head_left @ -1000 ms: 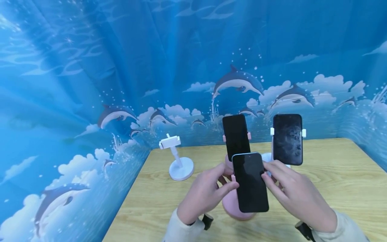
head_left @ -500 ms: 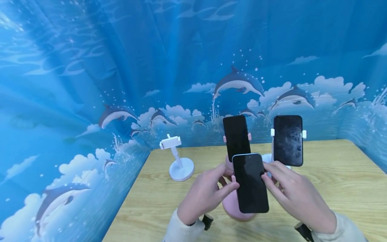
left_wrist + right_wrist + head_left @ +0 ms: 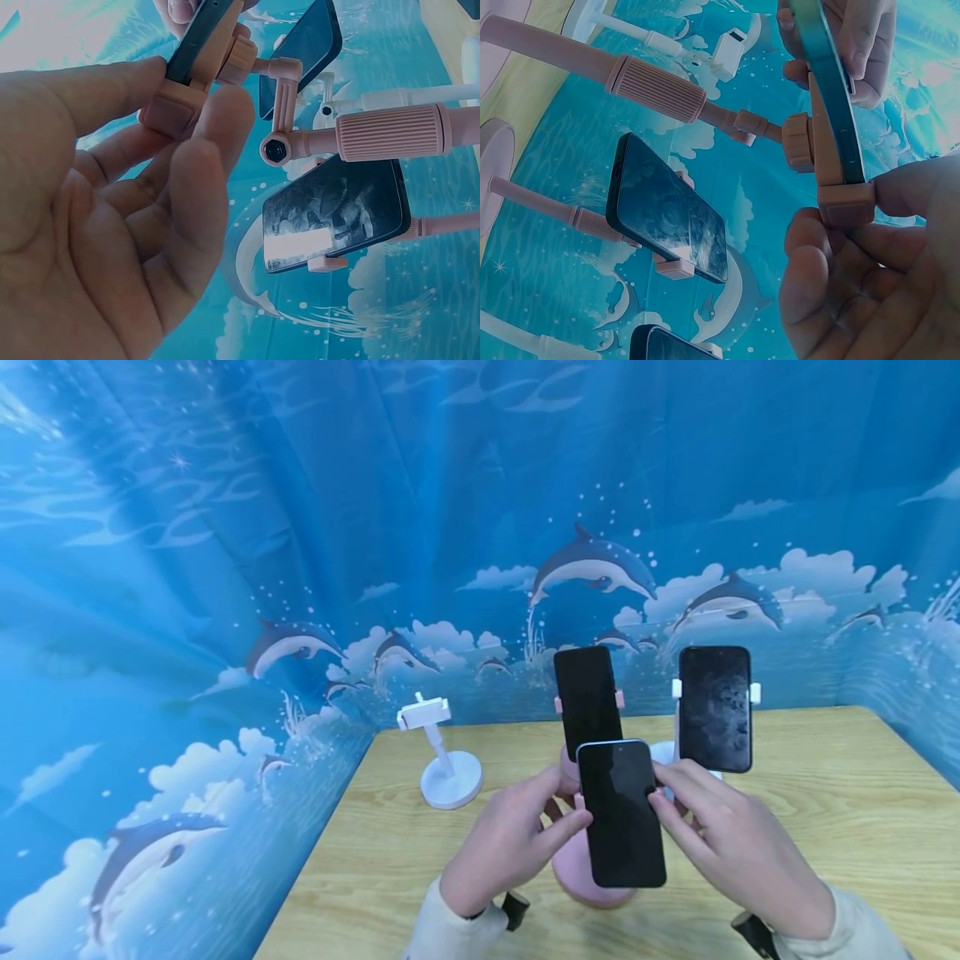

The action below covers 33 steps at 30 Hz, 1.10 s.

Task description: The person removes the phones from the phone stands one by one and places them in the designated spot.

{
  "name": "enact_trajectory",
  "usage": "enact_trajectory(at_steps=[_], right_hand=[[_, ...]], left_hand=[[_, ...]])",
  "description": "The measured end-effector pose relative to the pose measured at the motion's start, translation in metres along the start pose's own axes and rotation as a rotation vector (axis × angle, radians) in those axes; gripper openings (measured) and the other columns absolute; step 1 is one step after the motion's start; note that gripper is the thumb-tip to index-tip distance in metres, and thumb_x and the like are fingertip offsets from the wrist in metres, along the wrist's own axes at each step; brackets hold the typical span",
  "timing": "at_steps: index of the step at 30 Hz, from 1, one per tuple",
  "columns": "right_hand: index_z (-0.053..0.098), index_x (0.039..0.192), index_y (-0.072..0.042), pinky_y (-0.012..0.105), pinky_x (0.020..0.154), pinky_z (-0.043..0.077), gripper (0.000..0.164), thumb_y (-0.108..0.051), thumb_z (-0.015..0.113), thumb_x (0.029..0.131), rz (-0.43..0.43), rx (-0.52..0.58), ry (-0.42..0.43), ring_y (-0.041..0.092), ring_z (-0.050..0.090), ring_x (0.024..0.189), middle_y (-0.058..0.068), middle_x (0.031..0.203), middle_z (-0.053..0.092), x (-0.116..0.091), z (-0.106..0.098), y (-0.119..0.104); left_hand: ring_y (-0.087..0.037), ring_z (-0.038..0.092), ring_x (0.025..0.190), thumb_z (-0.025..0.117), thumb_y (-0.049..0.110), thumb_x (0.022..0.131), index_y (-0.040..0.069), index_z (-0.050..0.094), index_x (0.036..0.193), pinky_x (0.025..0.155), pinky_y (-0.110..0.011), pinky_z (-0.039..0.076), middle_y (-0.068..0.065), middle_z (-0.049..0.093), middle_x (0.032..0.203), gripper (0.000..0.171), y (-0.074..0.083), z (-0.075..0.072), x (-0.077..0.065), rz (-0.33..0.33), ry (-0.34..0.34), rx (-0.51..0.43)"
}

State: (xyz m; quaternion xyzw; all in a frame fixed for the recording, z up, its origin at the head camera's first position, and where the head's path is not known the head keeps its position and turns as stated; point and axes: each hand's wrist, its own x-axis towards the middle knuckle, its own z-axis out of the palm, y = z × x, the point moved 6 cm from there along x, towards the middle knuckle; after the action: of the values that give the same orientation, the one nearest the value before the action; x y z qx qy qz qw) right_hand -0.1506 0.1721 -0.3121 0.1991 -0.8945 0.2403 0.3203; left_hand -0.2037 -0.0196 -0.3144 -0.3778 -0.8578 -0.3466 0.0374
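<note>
A dark-screened phone [image 3: 624, 818] sits in the clamp of a pink phone stand [image 3: 577, 870] at the front of the table. My left hand [image 3: 510, 831] pinches the clamp's left end, thumb at the phone's edge; the left wrist view shows the pink clamp end [image 3: 171, 111] between thumb and fingers. On the opposite side my right hand [image 3: 731, 839] pinches the other clamp end [image 3: 845, 204], fingers curled beneath it. A ribbed pink pole [image 3: 660, 88] and a round knob [image 3: 798, 142] behind the clamp show in the right wrist view.
Behind stands a second pink holder with a black phone [image 3: 587, 702]. Right of it, a white holder carries another phone [image 3: 715, 708]. An unloaded white phone stand [image 3: 450, 777] is at the left on the wooden table [image 3: 360, 852]. A dolphin-print curtain [image 3: 450, 527] surrounds the table.
</note>
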Motion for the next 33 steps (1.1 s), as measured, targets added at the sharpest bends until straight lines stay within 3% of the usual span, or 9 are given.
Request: enact_trajectory(at_steps=[10, 16, 24, 33], right_hand=[[0.063, 0.114, -0.018, 0.014, 0.053, 0.046, 0.023, -0.014, 0.064, 0.091, -0.004, -0.001, 0.001, -0.006, 0.051, 0.066, -0.014, 0.099, 0.058, -0.0003, 0.0001, -0.0004], [0.064, 0.113, -0.018, 0.010, 0.055, 0.043, 0.024, -0.013, 0.064, 0.090, -0.012, 0.003, 0.009, -0.006, 0.052, 0.067, -0.014, 0.099, 0.058, -0.0006, -0.0003, -0.0013], [0.063, 0.114, -0.018, 0.016, 0.054, 0.046, 0.023, -0.014, 0.063, 0.091, 0.006, 0.012, -0.001, -0.006, 0.051, 0.067, -0.014, 0.099, 0.058, -0.0006, 0.0001, -0.0005], [0.063, 0.115, -0.020, 0.014, 0.052, 0.043, 0.024, -0.013, 0.062, 0.092, -0.003, 0.018, 0.005, -0.006, 0.048, 0.065, -0.015, 0.099, 0.056, -0.0002, 0.0002, -0.0005]], left_hand=[[0.006, 0.056, 0.078, 0.058, 0.037, 0.092, 0.028, 0.054, 0.114, 0.070, -0.014, 0.049, 0.017, 0.061, 0.099, 0.024, 0.0009, 0.0003, 0.0005, 0.038, 0.013, 0.008], [0.006, 0.055, 0.075, 0.060, 0.038, 0.091, 0.028, 0.054, 0.114, 0.068, -0.014, 0.049, 0.018, 0.060, 0.098, 0.026, -0.0006, 0.0007, 0.0006, 0.021, 0.017, -0.001], [0.004, 0.053, 0.070, 0.061, 0.039, 0.089, 0.029, 0.054, 0.113, 0.063, -0.015, 0.048, 0.019, 0.059, 0.095, 0.026, -0.0012, 0.0001, 0.0007, -0.008, 0.020, 0.007], [0.002, 0.051, 0.067, 0.062, 0.040, 0.089, 0.030, 0.054, 0.112, 0.060, -0.016, 0.047, 0.020, 0.059, 0.094, 0.027, -0.0010, 0.0007, 0.0010, -0.005, 0.024, 0.013]])
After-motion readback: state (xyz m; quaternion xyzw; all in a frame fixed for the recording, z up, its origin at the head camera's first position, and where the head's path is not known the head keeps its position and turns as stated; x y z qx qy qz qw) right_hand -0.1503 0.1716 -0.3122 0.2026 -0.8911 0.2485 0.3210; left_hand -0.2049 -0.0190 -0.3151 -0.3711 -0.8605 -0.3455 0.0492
